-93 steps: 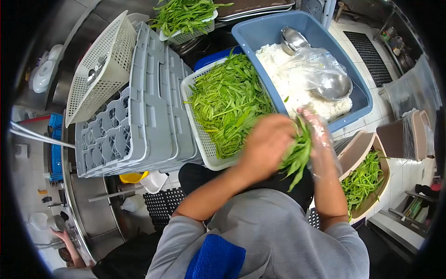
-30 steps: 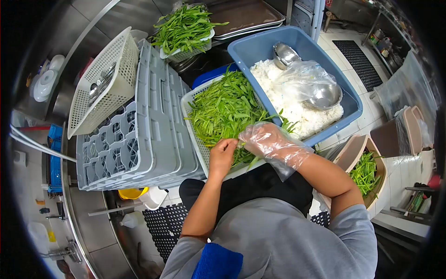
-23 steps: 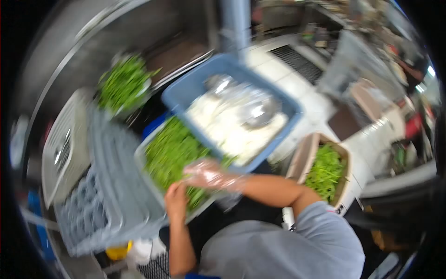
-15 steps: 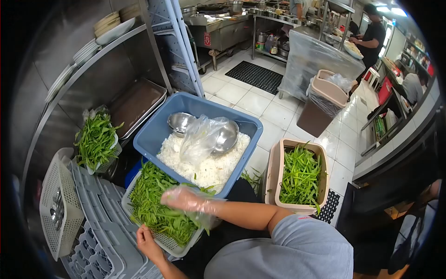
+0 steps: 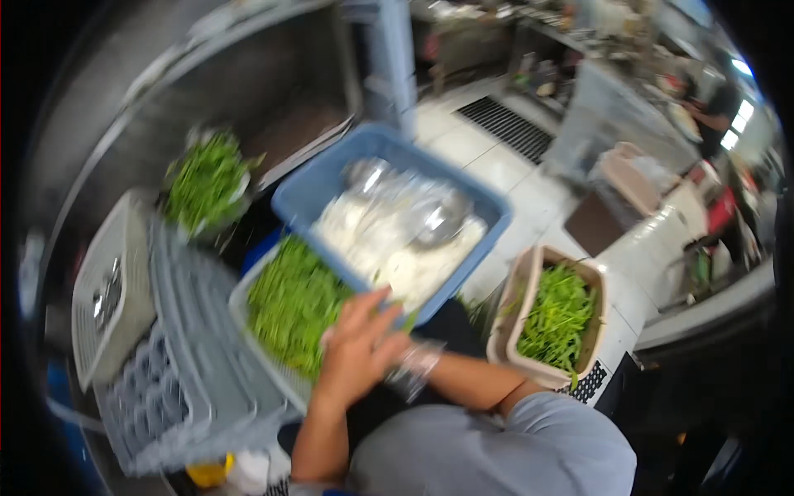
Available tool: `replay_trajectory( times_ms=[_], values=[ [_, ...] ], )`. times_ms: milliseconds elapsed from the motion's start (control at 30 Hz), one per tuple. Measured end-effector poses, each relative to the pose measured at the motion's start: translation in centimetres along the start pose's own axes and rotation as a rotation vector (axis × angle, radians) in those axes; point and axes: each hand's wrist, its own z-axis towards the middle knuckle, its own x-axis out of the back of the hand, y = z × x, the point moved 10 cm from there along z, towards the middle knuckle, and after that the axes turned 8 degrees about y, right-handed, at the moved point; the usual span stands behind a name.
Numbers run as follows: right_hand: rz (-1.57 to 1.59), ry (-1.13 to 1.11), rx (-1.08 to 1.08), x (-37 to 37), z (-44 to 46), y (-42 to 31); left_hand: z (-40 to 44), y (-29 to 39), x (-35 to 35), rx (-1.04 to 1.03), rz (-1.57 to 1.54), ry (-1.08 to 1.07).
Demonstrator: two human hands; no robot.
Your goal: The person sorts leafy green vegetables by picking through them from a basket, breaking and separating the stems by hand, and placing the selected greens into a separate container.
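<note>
My left hand (image 5: 360, 339) is bare, with its fingers stretched apart. It crosses in front of my right hand (image 5: 420, 360), which wears a clear plastic glove and is mostly hidden behind it. Blur leaves unclear whether the left fingers touch the glove. Just beyond both hands, a pale basket (image 5: 240, 310) holds green leafy vegetables (image 5: 294, 302). Behind it stands a blue tub (image 5: 496, 217) of white cooked rice (image 5: 364, 248), with metal bowls (image 5: 440, 217) and a clear plastic bag (image 5: 405, 198) on top.
Right of the tub, a beige bin (image 5: 499, 339) contains more cut greens (image 5: 556, 318). Grey plastic crates (image 5: 198, 322) and a basket of cutlery (image 5: 107, 289) stand at left. A brown bin (image 5: 600, 223) is on the tiled floor, and a person (image 5: 718, 116) stands at the back right.
My left hand has moved from the basket's near edge up and right to my right hand. The gloved right hand has drawn back from above the greens. The view has shifted and blurred.
</note>
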Motion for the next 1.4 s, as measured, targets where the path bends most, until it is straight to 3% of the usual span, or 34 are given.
replay_trajectory(
  times_ms=[33, 67, 100, 133, 167, 200, 267, 400, 467, 700, 900, 967, 1000, 1100, 1233, 1400],
  values=[
    [0.087, -0.036, 0.067, 1.1, 0.2, -1.1, -0.8, -2.7, 1.7, 0.021, 0.087, 0.111],
    [-0.503, 0.016, 0.089, 2.5, 1.5, -2.4, -1.8, -5.2, 3.7, 0.126, 0.119, 0.194],
    [-0.632, -0.152, 0.328, 0.4, 2.0, -10.0, -3.5, -7.7, 5.5, 0.189, 0.225, 0.251],
    [-0.292, 0.064, 0.110, 3.2, 2.1, -10.0, -5.1, -10.2, 6.9, 0.281, 0.240, 0.290],
    [-0.125, 0.121, 0.008, 5.9, 1.8, -8.9, -6.7, -12.1, 8.1, 0.350, 0.249, 0.330],
    [0.175, 0.364, -0.283, 8.4, 0.4, -6.8, -8.4, -13.7, 8.7, 0.387, 0.279, 0.333],
    [0.392, 0.564, -0.356, 12.3, -1.5, -5.3, -11.9, -17.9, 8.9, 0.588, 0.260, 0.300],
    [0.532, 0.762, -0.318, 16.5, -2.4, -3.9, -15.9, -23.1, 5.4, 0.684, 0.315, 0.194],
    [0.850, 0.080, -0.203, 13.9, 0.6, -4.4, -17.1, -25.3, 1.5, 0.638, 0.502, -0.069],
    [0.787, 0.007, -0.195, 12.4, -0.1, -5.3, -18.6, -27.9, -2.8, 0.718, 0.734, -0.190],
    [0.796, -0.018, -0.196, 11.9, -0.2, -5.6, -16.7, -24.7, -1.4, 0.422, 0.743, -0.041],
    [0.808, -0.009, -0.197, 11.8, -0.2, -5.6, -15.8, -23.2, 2.8, 0.609, 0.455, 0.225],
    [0.809, -0.017, -0.198, 11.7, -0.1, -5.6, -15.3, -22.3, 3.9, 0.611, 0.460, 0.231],
    [0.770, -0.051, -0.189, 11.8, 0.0, -5.6, -16.0, -20.8, 8.7, 0.758, -0.163, 0.725],
    [0.762, -0.051, -0.205, 12.3, 0.0, -4.8, -17.9, -23.3, 6.9, 0.931, -0.489, 0.776],
    [0.734, 0.002, -0.224, 12.5, -0.5, -4.8, -18.7, -23.7, 4.3, 1.001, -0.610, 0.758]
  ],
)
